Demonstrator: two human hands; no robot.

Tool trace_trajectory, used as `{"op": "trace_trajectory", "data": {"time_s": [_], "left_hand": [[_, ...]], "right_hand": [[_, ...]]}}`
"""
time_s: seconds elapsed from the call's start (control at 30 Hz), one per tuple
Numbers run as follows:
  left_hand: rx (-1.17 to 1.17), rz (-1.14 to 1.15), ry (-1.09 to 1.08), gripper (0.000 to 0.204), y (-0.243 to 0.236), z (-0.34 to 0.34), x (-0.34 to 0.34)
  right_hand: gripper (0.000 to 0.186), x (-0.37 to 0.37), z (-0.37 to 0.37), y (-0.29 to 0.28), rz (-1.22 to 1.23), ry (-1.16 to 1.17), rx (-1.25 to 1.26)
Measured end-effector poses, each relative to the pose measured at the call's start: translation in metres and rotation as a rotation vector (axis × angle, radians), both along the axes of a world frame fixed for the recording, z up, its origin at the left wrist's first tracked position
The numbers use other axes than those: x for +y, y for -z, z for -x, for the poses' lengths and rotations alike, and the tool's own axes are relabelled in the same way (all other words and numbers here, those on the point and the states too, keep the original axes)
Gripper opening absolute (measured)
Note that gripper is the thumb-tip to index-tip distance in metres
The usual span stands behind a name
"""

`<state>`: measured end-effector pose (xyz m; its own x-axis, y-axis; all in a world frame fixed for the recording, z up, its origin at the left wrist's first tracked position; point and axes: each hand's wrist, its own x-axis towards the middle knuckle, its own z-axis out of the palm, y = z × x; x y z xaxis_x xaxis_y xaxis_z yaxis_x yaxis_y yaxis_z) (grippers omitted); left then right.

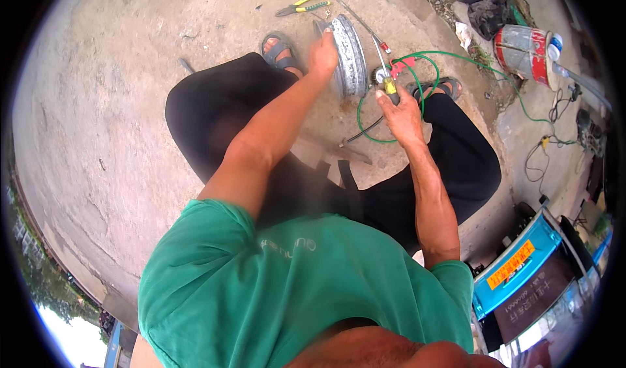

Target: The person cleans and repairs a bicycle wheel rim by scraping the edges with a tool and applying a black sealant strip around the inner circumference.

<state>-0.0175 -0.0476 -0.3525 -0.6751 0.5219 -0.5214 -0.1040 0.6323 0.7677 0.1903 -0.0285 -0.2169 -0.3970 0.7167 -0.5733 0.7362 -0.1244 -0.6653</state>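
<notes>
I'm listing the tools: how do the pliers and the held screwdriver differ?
The pliers lie on the ground; the screwdriver is held. The pliers have two handles; the screwdriver has one. The pliers end in a broad, dark head; the screwdriver in a slim, straight shaft. Both show yellow on their handles.

Red-banded grey bucket (520,50), crumpled dark cloth (488,18), blue panel (542,241)

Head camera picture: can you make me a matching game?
1. Grey metal wheel rim
2. Yellow-and-black-handled screwdriver
3. Yellow-and-green-handled pliers
4. Round grey-and-red bucket

A. near the picture's top edge
B. in the right hand
C. toward the picture's right edge
D. in the left hand

Pairs: 1-D; 2-B; 3-A; 4-C
</notes>
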Motion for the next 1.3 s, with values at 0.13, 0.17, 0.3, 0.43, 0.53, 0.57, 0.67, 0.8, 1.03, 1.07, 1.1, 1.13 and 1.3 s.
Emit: {"op": "trace_trajectory", "data": {"time_s": [0.13, 0.17, 0.3, 0.43, 0.53, 0.57, 0.67, 0.8, 1.03, 1.07, 1.1, 1.13, 1.3], "left_hand": [[-0.059, -0.007, -0.036, 0.072, 0.002, 0.006, 0.006], [-0.067, -0.016, -0.048, 0.072, 0.006, 0.006, 0.005], [-0.051, -0.043, -0.066, 0.071, 0.024, 0.004, 0.007], [-0.008, -0.078, -0.061, 0.071, 0.027, -0.002, 0.000], [-0.013, -0.080, -0.025, 0.068, 0.017, -0.004, -0.008], [-0.023, -0.074, -0.011, 0.067, 0.010, -0.004, -0.012], [-0.093, -0.058, 0.040, 0.060, -0.007, -0.001, -0.018], [0.251, 0.006, 0.098, 0.056, -0.016, -0.004, -0.029], [0.361, -0.113, 0.289, 0.061, -0.061, -0.026, -0.028], [0.324, -0.114, 0.339, 0.062, -0.063, -0.027, -0.029], [0.418, -0.155, 0.254, 0.055, -0.055, -0.031, -0.028], [0.334, -0.177, 0.228, 0.054, -0.049, -0.032, -0.026], [0.032, -0.249, -0.035, 0.052, -0.096, 0.000, -0.026]], "right_hand": [[0.040, 0.010, -0.015, 0.001, 0.193, 0.243, 0.049], [0.039, 0.009, -0.016, 0.002, 0.228, 0.273, 0.097], [0.038, 0.009, -0.021, 0.018, 0.273, 0.379, 0.231], [0.031, 0.005, -0.015, 0.027, 0.304, 0.456, 0.293], [0.026, 0.006, -0.010, 0.038, 0.318, 0.525, 0.339], [0.025, 0.006, -0.008, 0.046, 0.314, 0.549, 0.358], [0.028, 0.015, -0.001, 0.068, 0.247, 0.554, 0.426], [0.042, 0.022, 0.020, 0.084, -0.092, 0.423, 0.333], [0.044, 0.010, 0.047, 0.077, -0.541, 0.056, 0.259], [0.046, 0.006, 0.050, 0.073, -0.529, 0.019, 0.297], [0.047, 0.003, 0.052, 0.069, -0.517, -0.020, 0.334], [0.049, 0.001, 0.056, 0.067, -0.505, -0.062, 0.372], [0.068, 0.009, 0.067, 0.066, -0.616, -0.134, 0.301]]}}
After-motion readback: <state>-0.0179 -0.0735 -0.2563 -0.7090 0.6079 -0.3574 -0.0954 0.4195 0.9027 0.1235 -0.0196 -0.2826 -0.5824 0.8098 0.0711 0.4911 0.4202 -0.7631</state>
